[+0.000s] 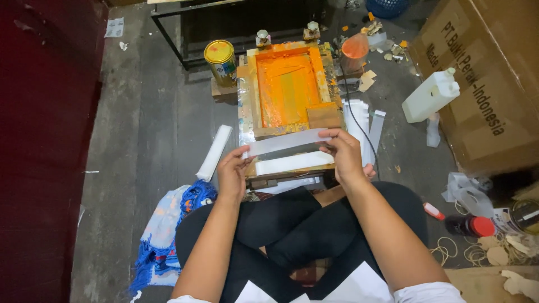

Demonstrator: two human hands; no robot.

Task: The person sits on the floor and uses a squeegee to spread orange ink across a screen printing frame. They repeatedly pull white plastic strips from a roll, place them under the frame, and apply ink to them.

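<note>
While the person sits cross-legged on the dark floor point(157, 129), both hands hold 1 long white strip point(286, 142) stretched level between them, just above the near edge of an orange-stained wooden screen frame point(287, 87). The left hand point(233, 174) pinches the strip's left end between thumb and fingers, and the right hand point(343, 154) pinches the right end, its fingers curled over the top edge. A second white strip point(295, 163) lies flat on the frame's base right below the held one. Left of the frame, a stack of white strips point(214, 151) rests on the floor, and more strips point(365, 126) lie to its right. A yellow-lidded paint can point(220, 60) stands near the frame's far left corner; an orange-smeared cup point(355, 51) stands at its far right. A white plastic jug point(431, 95) leans by a cardboard box point(488, 78), and a blue patterned cloth point(168, 230) lies beside the left knee.
</note>
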